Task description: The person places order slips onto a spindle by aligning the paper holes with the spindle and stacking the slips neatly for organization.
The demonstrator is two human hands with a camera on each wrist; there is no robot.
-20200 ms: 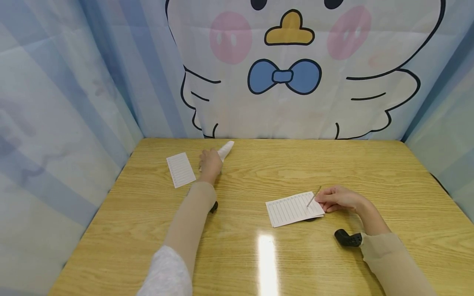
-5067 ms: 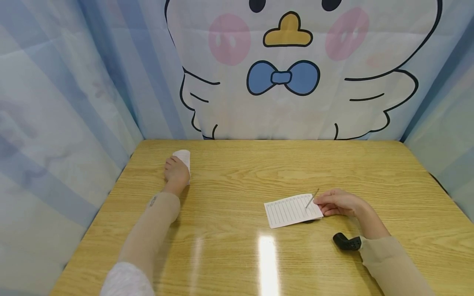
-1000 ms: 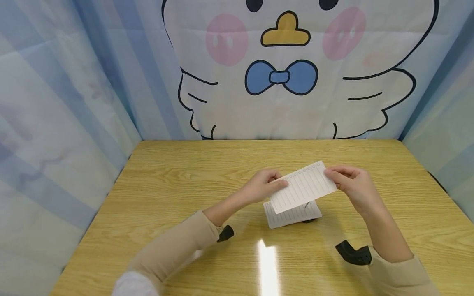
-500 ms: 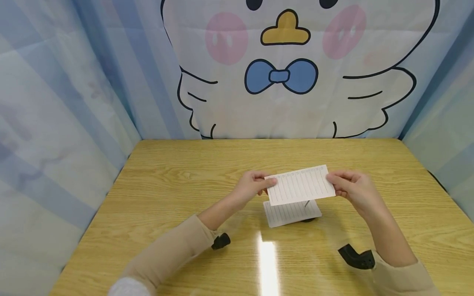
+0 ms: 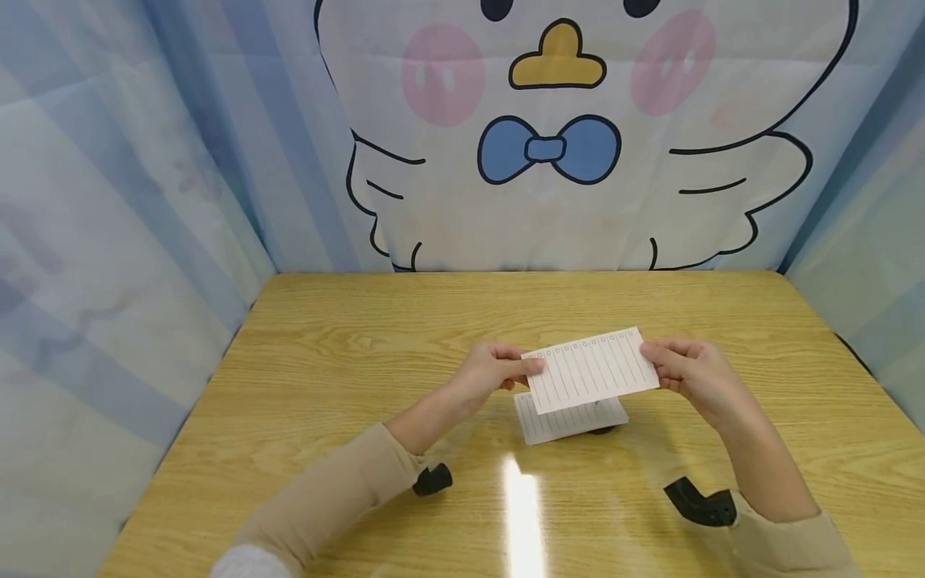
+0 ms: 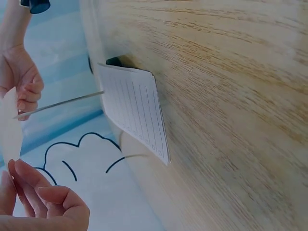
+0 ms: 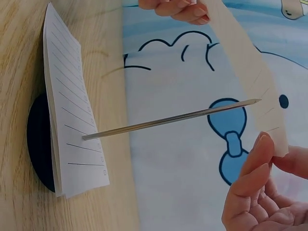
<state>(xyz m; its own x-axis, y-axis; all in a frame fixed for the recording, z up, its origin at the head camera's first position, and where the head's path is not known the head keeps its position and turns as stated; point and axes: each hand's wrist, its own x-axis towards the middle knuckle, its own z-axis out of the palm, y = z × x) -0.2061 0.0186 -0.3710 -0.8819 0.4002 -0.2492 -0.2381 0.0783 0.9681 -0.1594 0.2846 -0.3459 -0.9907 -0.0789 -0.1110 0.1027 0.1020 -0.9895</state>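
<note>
A lined paper sheet [image 5: 592, 371] with small checkboxes along one edge is held level between both hands. My left hand [image 5: 484, 376] pinches its left end, thumb on top. At the other end, my right hand [image 5: 697, 373] pinches the right edge. Below it, a short stack of similar sheets [image 5: 571, 420] sits impaled on a paper spike, whose thin metal rod [image 7: 168, 119] rises out of the stack. The rod's pointed tip is at the held sheet's underside; whether it touches I cannot tell. The round black base [image 7: 38, 139] shows partly under the stack.
The wooden table [image 5: 361, 337] ends at a curtain [image 5: 549, 217] printed with a cartoon bird. More curtains hang left and right. Black wrist-camera mounts [image 5: 699, 504] stick out near both sleeves.
Earlier my left hand was at the table's far left with a sheet while my right hand stayed by the spike. Both hands now hold it above the stack; it has lowered slightly since half a second ago.
</note>
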